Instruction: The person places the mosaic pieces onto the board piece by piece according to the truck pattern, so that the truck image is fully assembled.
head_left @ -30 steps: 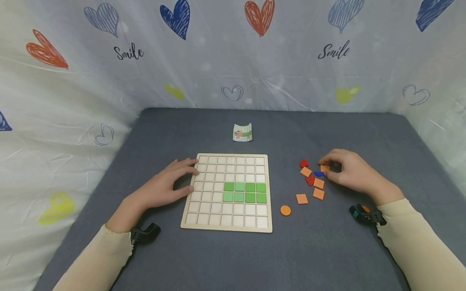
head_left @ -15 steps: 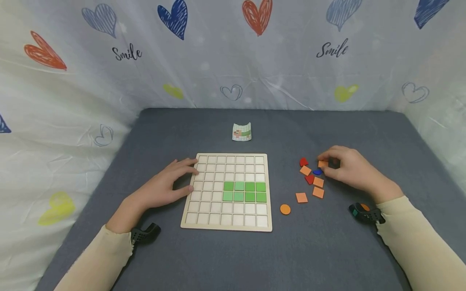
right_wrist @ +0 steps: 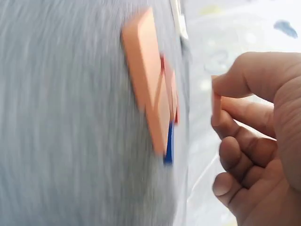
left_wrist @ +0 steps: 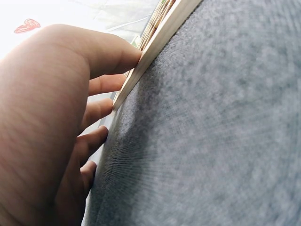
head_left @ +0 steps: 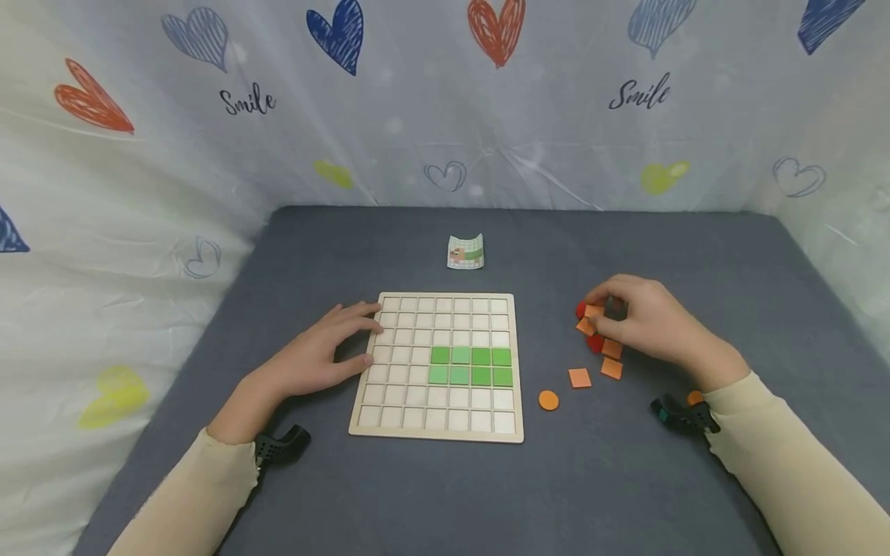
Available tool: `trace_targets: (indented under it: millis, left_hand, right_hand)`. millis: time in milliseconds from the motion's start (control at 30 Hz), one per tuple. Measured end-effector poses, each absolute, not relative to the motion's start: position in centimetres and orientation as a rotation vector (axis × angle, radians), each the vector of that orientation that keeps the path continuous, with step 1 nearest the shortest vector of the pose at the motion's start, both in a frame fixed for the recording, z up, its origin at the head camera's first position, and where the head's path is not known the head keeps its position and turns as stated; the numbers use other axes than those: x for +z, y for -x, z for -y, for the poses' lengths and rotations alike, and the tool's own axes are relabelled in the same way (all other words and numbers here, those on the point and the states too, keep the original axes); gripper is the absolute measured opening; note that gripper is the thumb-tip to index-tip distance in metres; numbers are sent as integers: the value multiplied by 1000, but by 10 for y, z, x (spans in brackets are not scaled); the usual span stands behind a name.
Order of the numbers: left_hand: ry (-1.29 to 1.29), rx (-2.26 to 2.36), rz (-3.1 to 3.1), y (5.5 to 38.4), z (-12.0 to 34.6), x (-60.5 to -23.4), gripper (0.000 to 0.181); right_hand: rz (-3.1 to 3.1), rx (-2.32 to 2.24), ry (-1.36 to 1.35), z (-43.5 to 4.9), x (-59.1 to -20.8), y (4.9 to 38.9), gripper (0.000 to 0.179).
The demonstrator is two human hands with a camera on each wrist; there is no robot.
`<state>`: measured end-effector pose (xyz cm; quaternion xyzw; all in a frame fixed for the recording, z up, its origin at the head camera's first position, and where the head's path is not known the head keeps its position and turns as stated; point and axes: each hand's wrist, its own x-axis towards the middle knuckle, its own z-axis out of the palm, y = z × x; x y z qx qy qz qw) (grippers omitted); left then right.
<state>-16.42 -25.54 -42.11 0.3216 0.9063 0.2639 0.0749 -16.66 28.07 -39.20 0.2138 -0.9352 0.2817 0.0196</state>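
"How does the left hand [head_left: 316, 355] lie?"

"The forearm slants in from the near left, fingers spread and nearly straight, tips against the left edge of the board [head_left: 438, 439]. The thumb touches that same edge, nearer the person. It's a wide, loose hand, gripping nothing; the little finger hangs off the edge."

"And the right hand [head_left: 650, 320]?"

"That arm reaches in from the near right, beyond the board's right edge. Thumb and forefinger pinch an orange tile [right_wrist: 216, 109], a narrow grip. The remaining fingers are bent behind it."

"Where exactly is that tile?"

"Held clear of the desk [head_left: 417, 494], above the loose pieces. Under and around the fingertips are more orange squares [head_left: 612, 369], two red pieces [head_left: 595, 344] and, in the right wrist view, a blue piece [right_wrist: 168, 148]."

"Anything nearer the board?"

"An orange disc [head_left: 548, 400] just off its right edge, towards the near right corner."

"On the board?"

"Green tiles [head_left: 480, 357] in two rows, running up to the right edge. A small curled card [head_left: 465, 252] sits past the board's far edge, near the middle of the desk's far edge."
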Motion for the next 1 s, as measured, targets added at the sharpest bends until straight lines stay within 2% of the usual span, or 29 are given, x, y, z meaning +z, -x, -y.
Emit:
trace_targets:
  millis: [267, 733, 1000]
  left_hand:
    - [-965, 781, -2718, 164, 252, -419, 46]
    - [-966, 789, -2716, 164, 255, -423, 46]
    - [-971, 794, -2717, 165, 255, -422, 47]
  right_hand:
    - [2802, 883, -734, -239, -385, 160, 19]
    - [2604, 971, -1227, -127, -377, 140, 10]
    - [2616, 980, -1347, -90, -383, 132, 12]
